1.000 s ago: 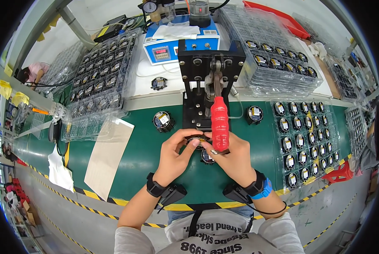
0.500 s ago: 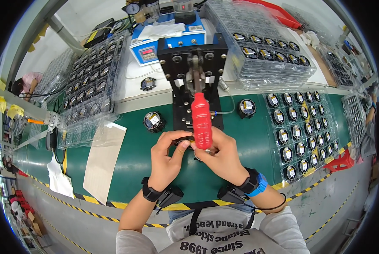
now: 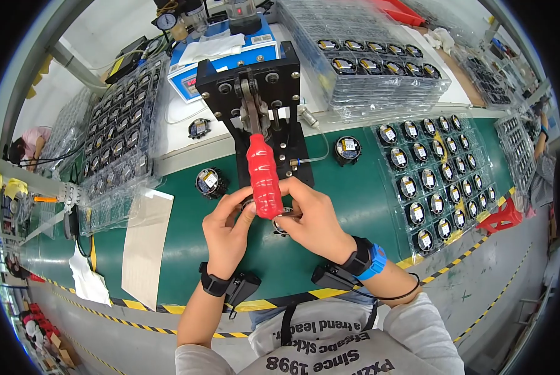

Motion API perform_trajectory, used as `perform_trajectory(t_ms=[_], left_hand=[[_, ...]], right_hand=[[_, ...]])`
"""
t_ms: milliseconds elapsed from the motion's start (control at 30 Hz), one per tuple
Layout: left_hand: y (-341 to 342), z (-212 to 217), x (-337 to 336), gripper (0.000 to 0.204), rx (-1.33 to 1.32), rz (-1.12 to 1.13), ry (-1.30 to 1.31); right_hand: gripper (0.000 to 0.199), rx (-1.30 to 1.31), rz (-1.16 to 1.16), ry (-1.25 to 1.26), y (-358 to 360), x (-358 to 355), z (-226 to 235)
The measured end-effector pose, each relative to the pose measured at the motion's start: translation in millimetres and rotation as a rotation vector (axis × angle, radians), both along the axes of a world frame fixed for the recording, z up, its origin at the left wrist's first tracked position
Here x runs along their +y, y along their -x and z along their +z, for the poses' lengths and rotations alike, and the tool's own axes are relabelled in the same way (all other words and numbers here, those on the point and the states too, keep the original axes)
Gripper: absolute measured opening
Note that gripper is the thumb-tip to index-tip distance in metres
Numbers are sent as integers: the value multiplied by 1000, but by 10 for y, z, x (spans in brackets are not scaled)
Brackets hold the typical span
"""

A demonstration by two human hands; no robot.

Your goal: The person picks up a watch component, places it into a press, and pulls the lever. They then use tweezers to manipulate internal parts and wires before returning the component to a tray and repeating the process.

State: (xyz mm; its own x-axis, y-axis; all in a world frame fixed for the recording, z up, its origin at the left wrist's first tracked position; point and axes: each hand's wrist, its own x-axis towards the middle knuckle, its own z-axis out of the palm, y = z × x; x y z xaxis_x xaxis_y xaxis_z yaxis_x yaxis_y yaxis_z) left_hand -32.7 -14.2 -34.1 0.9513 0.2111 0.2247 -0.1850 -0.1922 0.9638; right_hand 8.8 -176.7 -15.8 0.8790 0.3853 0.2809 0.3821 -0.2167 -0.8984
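Both my hands meet below the red handle (image 3: 265, 178) of a black lever press (image 3: 249, 81). My left hand (image 3: 227, 228) is closed, thumb and index finger pinching a dark edge beside the handle. On the handle's other side my right hand (image 3: 314, 219) curls its fingers around a small round black part (image 3: 284, 229), whose rim shows under the thumb. The handle hides most of what lies between my hands, so I cannot tell whether both touch one part. Round black parts with white labels stand on the green mat, one to the left (image 3: 210, 182), another to the right (image 3: 347, 150).
A clear tray (image 3: 380, 134) of labelled round parts lies at right. Stacked clear trays (image 3: 386, 100) rise behind it; more filled trays (image 3: 120, 125) stand at left. A blue control box (image 3: 183, 81) sits behind the press. A pale board (image 3: 145, 244) lies front left.
The view has shifted, so the press and bench appear further left. My right fingers have lifted slightly and spread toward the far side of the handle; both hands stay close beneath it.
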Motion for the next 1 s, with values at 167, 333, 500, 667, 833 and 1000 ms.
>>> perform_trajectory(t_ms=[167, 333, 500, 667, 833, 1000], left_hand=[[-10, 0, 20, 31, 74, -80, 98], [-32, 19, 12, 34, 80, -162, 73], [-14, -2, 1, 30, 75, -151, 37], [45, 72, -43, 24, 93, -114, -18], [44, 78, -65, 23, 58, -89, -52], [-29, 41, -65, 28, 60, -96, -16]], right_hand=[[36, 5, 16, -72, -36, 3, -87], [34, 68, 37, -50, -71, -38, -69], [28, -60, 21, -72, -40, 12, -221], [25, -320, -36, 32, -3, -4, -203], [24, -333, -34, 60, 18, -23, -142], [22, -366, -35, 144, -66, -167, -76]])
